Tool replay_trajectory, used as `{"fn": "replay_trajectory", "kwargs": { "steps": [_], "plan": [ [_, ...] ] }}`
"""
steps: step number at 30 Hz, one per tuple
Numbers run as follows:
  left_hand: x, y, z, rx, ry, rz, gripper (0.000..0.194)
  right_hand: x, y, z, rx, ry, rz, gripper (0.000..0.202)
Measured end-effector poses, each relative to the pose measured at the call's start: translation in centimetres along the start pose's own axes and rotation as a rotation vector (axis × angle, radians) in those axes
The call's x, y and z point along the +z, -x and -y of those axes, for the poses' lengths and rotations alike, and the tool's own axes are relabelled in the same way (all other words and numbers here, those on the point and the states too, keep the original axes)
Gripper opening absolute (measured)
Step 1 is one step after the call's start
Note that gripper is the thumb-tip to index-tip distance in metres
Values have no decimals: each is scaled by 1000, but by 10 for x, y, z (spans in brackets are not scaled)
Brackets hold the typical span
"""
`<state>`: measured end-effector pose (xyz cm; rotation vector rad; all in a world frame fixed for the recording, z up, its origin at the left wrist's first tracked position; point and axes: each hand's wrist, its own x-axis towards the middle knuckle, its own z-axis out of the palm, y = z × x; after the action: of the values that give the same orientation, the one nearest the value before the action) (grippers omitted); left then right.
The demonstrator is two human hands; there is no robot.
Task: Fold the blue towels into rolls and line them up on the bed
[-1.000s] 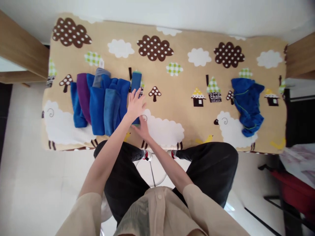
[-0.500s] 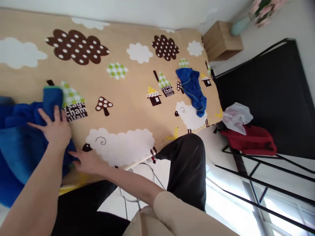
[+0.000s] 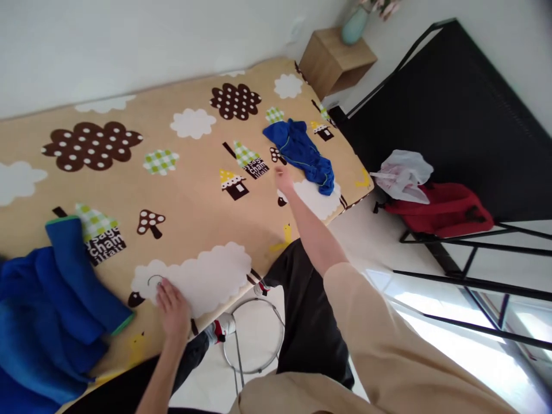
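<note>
1. Currently, the right hand is held just beside a crumpled blue garment with green piping; its fingers are curled, but whether they are pinched together cannot be told.
2. The garment is laid near the printed bed's far-right corner.
3. The left hand is held over the sheep print, fingers loosely together.
4. Folded blue cloths are grouped at left.

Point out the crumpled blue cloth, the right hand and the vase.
Crumpled blue cloth (image 3: 303, 153), head view: middle of its bunched surface.
Right hand (image 3: 284, 179), head view: middle of the hand.
Vase (image 3: 354, 26), head view: middle of its body.
</note>
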<state>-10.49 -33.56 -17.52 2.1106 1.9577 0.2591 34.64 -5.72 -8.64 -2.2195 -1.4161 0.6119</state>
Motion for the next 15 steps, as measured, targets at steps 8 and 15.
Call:
{"fn": "replay_trajectory", "kwargs": {
  "steps": [8,15],
  "plan": [
    [20,21,-46,27,-150,21,71,-52,-36,-132,126,150,-162,54],
    [23,20,-45,4,-174,44,76,-42,-90,-139,38,220,-57,44]
  ]
}}
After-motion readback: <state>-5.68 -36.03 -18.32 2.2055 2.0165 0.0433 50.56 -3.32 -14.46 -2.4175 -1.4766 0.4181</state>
